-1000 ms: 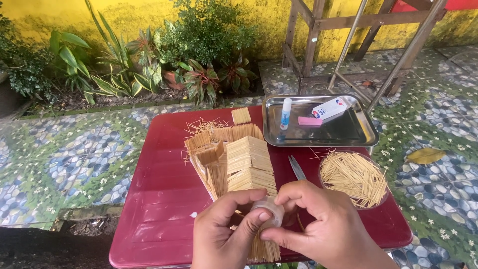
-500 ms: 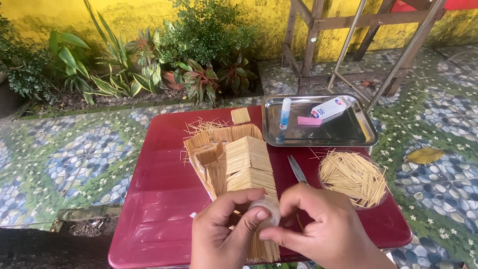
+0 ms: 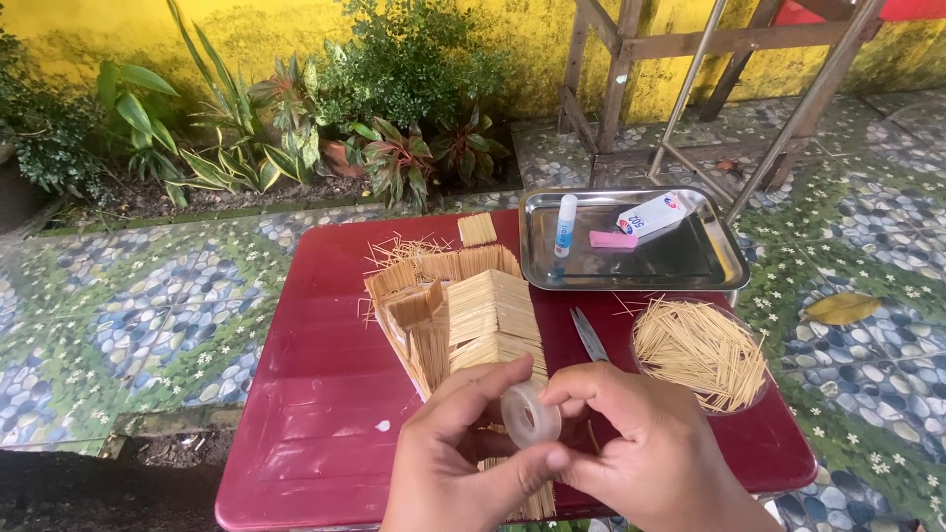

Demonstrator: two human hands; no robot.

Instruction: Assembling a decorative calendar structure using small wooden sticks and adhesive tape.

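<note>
Over the red table (image 3: 325, 394), the left hand (image 3: 463, 463) and right hand (image 3: 641, 443) still grip the tape roll (image 3: 530, 414), barely moved.

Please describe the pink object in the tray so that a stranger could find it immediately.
On the red table, find the metal tray at the far right corner. The small flat pink block lies there between a white glue stick and a white box; it alone is pink.

Clear tape roll (image 3: 530, 414), upright, between hands
</note>
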